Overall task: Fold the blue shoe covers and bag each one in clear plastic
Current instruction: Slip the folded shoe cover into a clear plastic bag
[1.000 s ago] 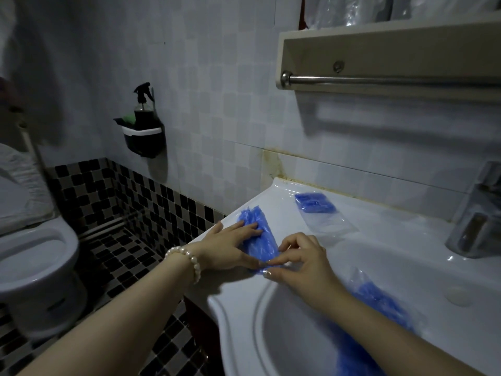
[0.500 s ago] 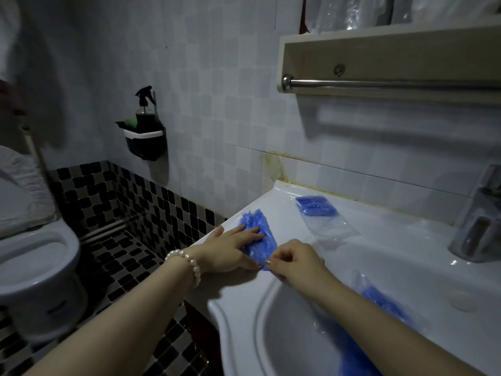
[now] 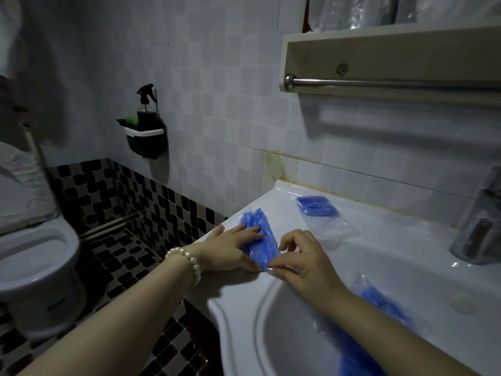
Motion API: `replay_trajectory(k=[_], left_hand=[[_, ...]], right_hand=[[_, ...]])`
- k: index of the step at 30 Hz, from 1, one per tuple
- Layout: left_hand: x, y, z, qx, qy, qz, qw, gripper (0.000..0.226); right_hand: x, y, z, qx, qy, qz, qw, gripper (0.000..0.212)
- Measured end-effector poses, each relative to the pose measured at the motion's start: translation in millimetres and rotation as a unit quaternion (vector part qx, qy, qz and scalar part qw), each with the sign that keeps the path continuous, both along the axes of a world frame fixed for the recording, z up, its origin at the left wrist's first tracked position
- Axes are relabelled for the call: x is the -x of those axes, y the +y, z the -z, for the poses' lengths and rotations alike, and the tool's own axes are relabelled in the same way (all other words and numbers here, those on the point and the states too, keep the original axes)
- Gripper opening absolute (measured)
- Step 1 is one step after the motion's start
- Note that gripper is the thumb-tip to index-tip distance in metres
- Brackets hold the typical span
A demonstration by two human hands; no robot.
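Fingers (image 3: 250,230) of the left hand (image 3: 230,248) flat on the blue shoe cover (image 3: 257,234) at the sink rim (image 3: 238,291), right hand (image 3: 301,259) apparently pinching its near tip, clear bag (image 3: 325,221) behind holding one folded cover, more blue covers in plastic (image 3: 379,302) on the basin edge.

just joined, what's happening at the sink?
A person is folding a blue shoe cover on the sink rim. The left hand presses it flat while the right hand pinches its near end. One bagged cover lies near the wall; more blue covers in plastic sit under the right forearm.
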State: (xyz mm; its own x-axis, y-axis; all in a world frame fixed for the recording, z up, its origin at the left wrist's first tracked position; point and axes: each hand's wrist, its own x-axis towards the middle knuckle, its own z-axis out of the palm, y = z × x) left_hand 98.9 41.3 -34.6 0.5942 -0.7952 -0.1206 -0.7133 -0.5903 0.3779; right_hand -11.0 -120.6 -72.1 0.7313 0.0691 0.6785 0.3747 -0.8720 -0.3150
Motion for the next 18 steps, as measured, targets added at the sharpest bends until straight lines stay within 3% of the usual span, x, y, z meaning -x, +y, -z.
replay_trajectory(k=[3, 6, 10, 14, 18], left_hand=[[-2.2, 0.0, 0.0, 0.018, 0.029, -0.002, 0.999, 0.063], [-3.8, -1.8, -1.1, 0.047, 0.067, -0.011, 0.997, 0.052], [-4.1, -2.4, 2.2, 0.03, 0.007, -0.009, 0.999, 0.055], [-4.8, -2.2, 3.0, 0.028, 0.0, -0.008, 1.0, 0.056], [-2.9, -2.2, 2.1, 0.052, 0.04, -0.015, 0.998, 0.054]], right_hand=[[-0.4, 11.4, -1.6, -0.097, 0.06, 0.054, 0.992, 0.013], [-3.0, 18.4, -10.1, -0.183, 0.203, 0.117, 0.955, 0.036], [-10.3, 25.2, -24.0, -0.146, 0.301, 0.205, 0.92, 0.041], [-11.7, 33.4, -25.9, -0.081, 0.299, 0.234, 0.921, 0.027], [-14.9, 28.3, -28.0, -0.103, 0.303, 0.239, 0.917, 0.029]])
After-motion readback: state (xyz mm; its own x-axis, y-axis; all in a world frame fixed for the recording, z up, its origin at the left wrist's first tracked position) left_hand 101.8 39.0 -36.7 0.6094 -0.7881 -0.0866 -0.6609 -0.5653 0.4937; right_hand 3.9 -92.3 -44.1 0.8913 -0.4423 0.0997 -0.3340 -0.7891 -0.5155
